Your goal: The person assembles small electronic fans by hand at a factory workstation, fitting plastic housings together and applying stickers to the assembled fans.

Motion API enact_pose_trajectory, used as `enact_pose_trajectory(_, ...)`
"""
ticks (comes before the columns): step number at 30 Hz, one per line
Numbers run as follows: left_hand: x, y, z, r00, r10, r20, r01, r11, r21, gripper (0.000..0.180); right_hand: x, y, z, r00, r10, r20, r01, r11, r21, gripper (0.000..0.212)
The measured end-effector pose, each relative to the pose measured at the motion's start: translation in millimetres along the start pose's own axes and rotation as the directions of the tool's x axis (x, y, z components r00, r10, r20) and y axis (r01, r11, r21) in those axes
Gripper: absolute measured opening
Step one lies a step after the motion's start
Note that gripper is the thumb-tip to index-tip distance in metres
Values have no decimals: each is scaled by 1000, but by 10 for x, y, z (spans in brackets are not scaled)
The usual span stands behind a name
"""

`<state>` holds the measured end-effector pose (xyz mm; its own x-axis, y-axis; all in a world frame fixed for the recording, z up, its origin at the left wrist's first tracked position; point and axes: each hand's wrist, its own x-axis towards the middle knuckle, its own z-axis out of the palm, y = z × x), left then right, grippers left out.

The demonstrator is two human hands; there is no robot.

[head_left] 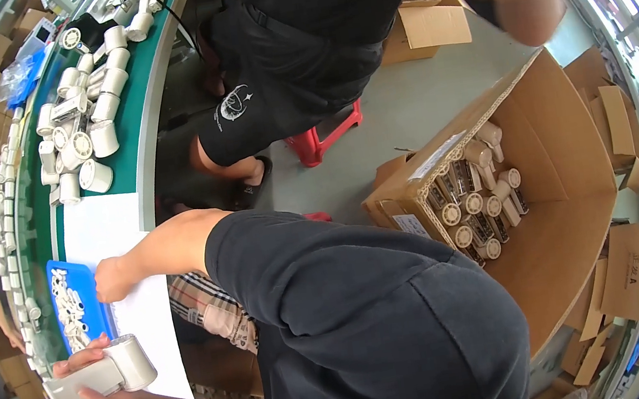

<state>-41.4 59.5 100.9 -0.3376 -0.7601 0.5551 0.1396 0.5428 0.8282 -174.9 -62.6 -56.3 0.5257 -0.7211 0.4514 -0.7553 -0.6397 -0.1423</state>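
My left hand [102, 393] is wrapped round a white plastic housing [108, 378] with a thick cylindrical head at one end and a flat body. It holds the housing up over the near edge of the workbench. Beside it lies a blue tray [93, 301] holding many small white and black parts. My right hand [114, 279] is at the edge of this tray with its fingers curled in; whatever they grip is hidden. Beneath both hands, white paper [114, 220] covers part of the green bench.
Similar white housings [79, 143] are heaped on the green bench [131, 128]. A large cardboard box [560, 223] behind me holds several more. A co-worker in black [306, 46] stands close by, one arm blurred, near a red stool [320, 144]. White pieces line the bench's far side.
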Motion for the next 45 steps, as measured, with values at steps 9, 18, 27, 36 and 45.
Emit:
enact_pose_trajectory(9, 50, 137, -183, 986, 30, 165, -18, 997, -76, 59, -168, 9, -194, 998, 25, -60, -19, 995, 97, 19)
enact_pose_trajectory(18, 58, 91, -62, 1000, 23, 15, -23, 999, 24, 58, -220, -10, -234, 961, 8, -277, 55, 975, 217, 20)
enact_pose_trajectory(27, 73, -145, -46, 993, -26, -113, 33, 998, 62, 59, -236, 70, -171, 910, 7, -415, 113, 958, 264, 19)
enact_pose_trajectory(36, -33, -433, -510, 987, -137, -83, 137, 991, -14, 41, -25, 161, -13, 842, 386, -377, 9, 688, 726, 23)
enact_pose_trajectory(45, -209, -573, -149, 970, -161, -182, 203, 947, 249, 23, -446, -142, -1517, 831, 554, 56, -127, 90, 988, 62)
